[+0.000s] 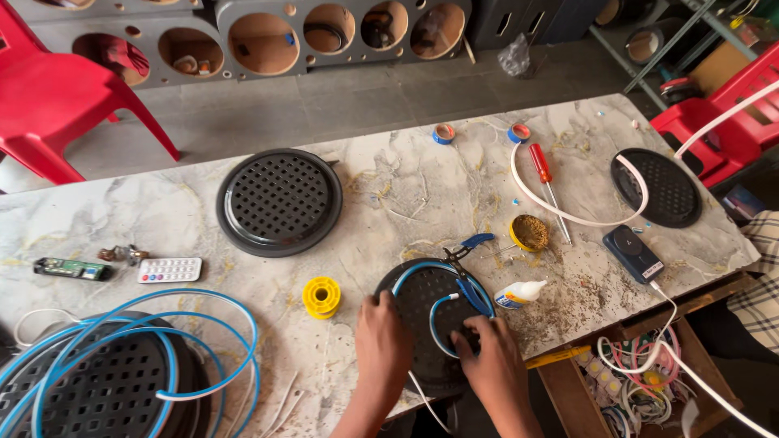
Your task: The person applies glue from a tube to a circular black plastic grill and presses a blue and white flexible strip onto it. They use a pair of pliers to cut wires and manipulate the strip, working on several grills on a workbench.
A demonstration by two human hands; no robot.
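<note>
Fingers (469, 337) hide, seemingly pinching, blue strip (438, 312) on grille (418, 304).

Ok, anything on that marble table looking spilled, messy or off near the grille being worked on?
Yes. Brown gritty debris is scattered over the marble table right of the round black grille under both hands, around the small open tin and glue bottle. Blue-handled pliers lie across the grille's rim.
</note>
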